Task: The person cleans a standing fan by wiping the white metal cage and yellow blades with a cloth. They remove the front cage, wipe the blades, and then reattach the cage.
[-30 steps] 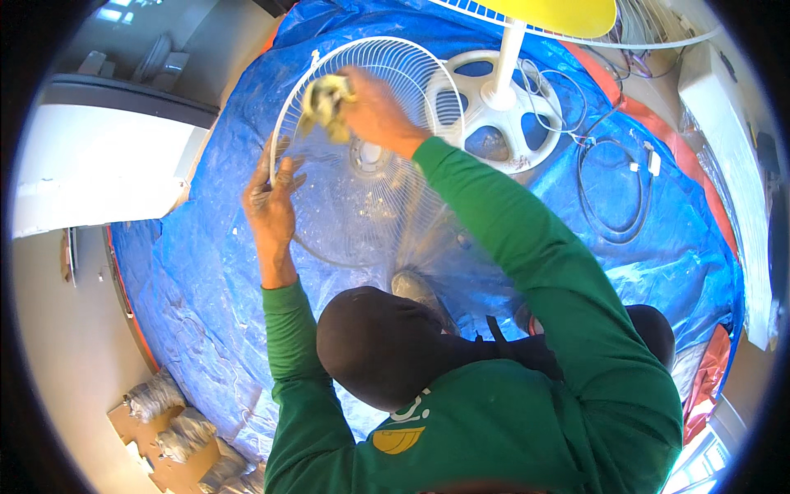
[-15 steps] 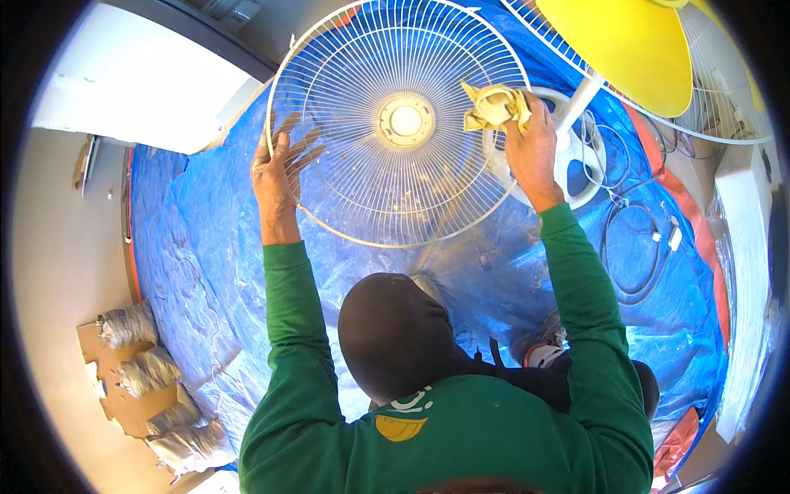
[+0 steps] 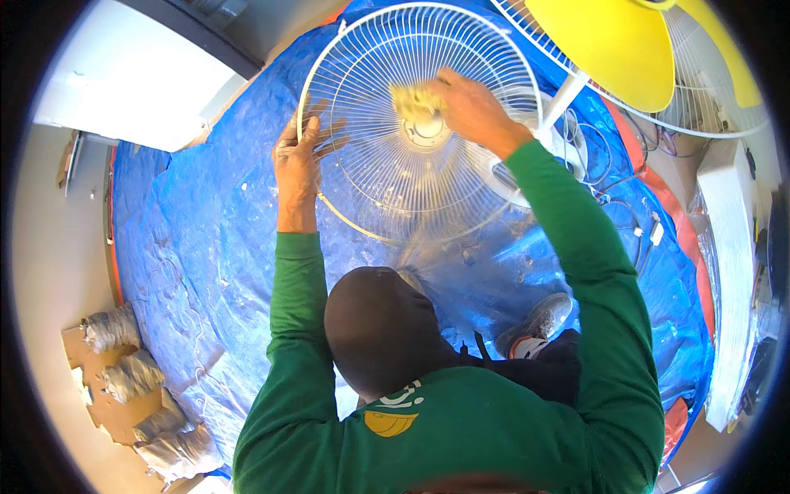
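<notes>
A round white wire fan guard [image 3: 374, 193] stands up ahead of me, with a pale disc at its centre. My left hand [image 3: 300, 156] grips its left rim, thumb on the near side and fingers behind the wires. A crumpled yellow cloth [image 3: 414, 100] is bunched in my right hand [image 3: 471, 109], which presses it on the wires just above the central disc. The right fingers are partly hidden by the hand itself. Both arms wear green sleeves.
A blue tarp [image 3: 206, 222] covers the floor. Right of the guard stand a white fan base [image 3: 514, 185] with cables and a fan with yellow blades [image 3: 613, 49]. Wrapped bundles [image 3: 132, 375] lie on cardboard at left; a plastic-wrapped white panel [image 3: 728, 272] stands at right.
My right hand has swept the cloth left, from the guard's right rim to near its centre. The guard, still held in my left hand, sits slightly further right in view.
</notes>
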{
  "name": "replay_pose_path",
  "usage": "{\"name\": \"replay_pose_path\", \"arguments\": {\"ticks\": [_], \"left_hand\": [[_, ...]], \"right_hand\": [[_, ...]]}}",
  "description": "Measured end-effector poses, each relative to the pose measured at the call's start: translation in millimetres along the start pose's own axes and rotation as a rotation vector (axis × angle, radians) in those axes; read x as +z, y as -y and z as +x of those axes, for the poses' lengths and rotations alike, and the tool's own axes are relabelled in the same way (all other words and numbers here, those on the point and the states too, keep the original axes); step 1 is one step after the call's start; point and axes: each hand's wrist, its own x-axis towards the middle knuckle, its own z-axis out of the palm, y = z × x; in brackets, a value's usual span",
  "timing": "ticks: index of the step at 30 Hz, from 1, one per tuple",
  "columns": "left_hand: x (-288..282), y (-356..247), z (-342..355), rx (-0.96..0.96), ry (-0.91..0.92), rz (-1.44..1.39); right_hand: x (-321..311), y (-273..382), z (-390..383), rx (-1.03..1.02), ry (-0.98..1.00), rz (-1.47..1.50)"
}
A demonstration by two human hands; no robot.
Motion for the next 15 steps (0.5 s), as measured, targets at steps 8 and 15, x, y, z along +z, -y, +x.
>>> {"name": "replay_pose_path", "arguments": {"ticks": [8,15], "left_hand": [[1,18,-2,0.011,0.05,0.083],[-13,40,4,-0.035,-0.068,-0.045]], "right_hand": [[5,-47,-27,0.216,-0.256,-0.088],[41,-50,-111,0.261,0.118,0.308]]}}
